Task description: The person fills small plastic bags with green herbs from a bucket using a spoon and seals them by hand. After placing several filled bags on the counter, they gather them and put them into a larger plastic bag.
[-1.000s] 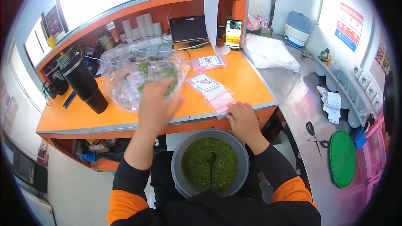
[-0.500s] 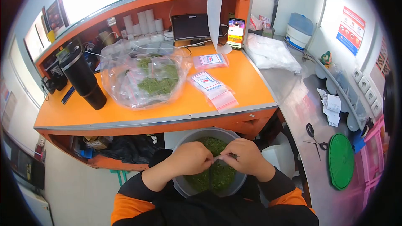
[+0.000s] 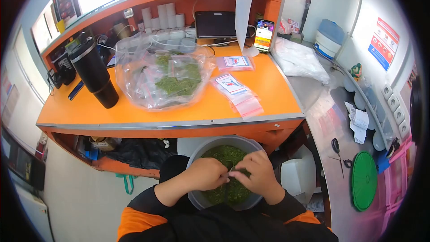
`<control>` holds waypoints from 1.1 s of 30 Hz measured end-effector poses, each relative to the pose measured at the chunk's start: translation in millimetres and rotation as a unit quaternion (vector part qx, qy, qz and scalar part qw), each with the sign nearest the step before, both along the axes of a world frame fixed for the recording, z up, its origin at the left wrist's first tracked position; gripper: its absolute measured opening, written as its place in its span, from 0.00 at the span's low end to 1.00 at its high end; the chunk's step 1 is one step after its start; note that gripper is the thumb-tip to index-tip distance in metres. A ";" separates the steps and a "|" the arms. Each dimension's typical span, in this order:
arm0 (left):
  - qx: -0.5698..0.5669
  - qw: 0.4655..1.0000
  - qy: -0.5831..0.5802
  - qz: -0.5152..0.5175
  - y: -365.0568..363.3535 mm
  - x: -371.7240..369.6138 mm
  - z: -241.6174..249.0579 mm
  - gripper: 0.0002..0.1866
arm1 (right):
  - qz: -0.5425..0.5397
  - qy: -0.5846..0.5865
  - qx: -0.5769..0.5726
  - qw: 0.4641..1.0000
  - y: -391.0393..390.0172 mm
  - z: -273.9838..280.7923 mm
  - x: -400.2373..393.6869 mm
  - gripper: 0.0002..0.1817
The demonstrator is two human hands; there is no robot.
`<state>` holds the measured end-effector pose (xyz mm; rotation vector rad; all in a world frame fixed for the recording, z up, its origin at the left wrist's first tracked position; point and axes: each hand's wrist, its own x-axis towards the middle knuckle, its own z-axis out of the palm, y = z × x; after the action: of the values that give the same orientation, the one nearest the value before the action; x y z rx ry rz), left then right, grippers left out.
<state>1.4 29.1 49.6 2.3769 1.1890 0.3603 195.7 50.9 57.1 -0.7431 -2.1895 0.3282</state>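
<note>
My left hand [image 3: 208,174] is closed over a grey tub [image 3: 195,151] of chopped green leaves [image 3: 225,153]. Its fingertips pinch the edge of something small and pale, apparently a clear plastic bag, mostly hidden by the hands. Beside it, my right hand [image 3: 257,175] has its thumb and fingers curled and parted near the same pale edge; whether it holds that edge cannot be made out. On the orange desk [image 3: 179,118] lie a large clear bag [image 3: 134,80] with small packets of green leaves, and two stacks of printed zip bags [image 3: 235,62] [image 3: 237,93].
A black tumbler [image 3: 95,74] stands at the desk's left. At the back are a monitor [image 3: 216,24] and a phone [image 3: 264,36]. The metal counter [image 3: 324,143] on the right holds scissors [image 3: 336,146], a green lid [image 3: 363,181] and papers [image 3: 359,123].
My right hand's fingers have lifted and spread a little from the pinch beside my left hand. The view has shifted slightly, so the desk items appear farther right.
</note>
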 end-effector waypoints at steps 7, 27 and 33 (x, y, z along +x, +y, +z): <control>-0.043 0.988 -0.147 -0.003 -22.7 10.5 -35.6 0.10 | 0.125 -0.063 -0.332 0.933 -11.5 -27.8 4.7 0.08; -0.003 0.980 -0.175 0.090 -31.7 0.1 -43.2 0.07 | 0.109 -0.188 -0.014 0.976 -26.1 -41.6 -1.1 0.06; -0.038 0.980 -0.160 0.111 -28.7 0.4 -54.7 0.08 | 0.151 -0.211 0.054 0.964 -20.2 -45.7 4.0 0.07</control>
<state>1.9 0.4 -5.1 2.0294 1.2879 0.7266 199.7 30.7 11.4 -0.4448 -2.7089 0.2117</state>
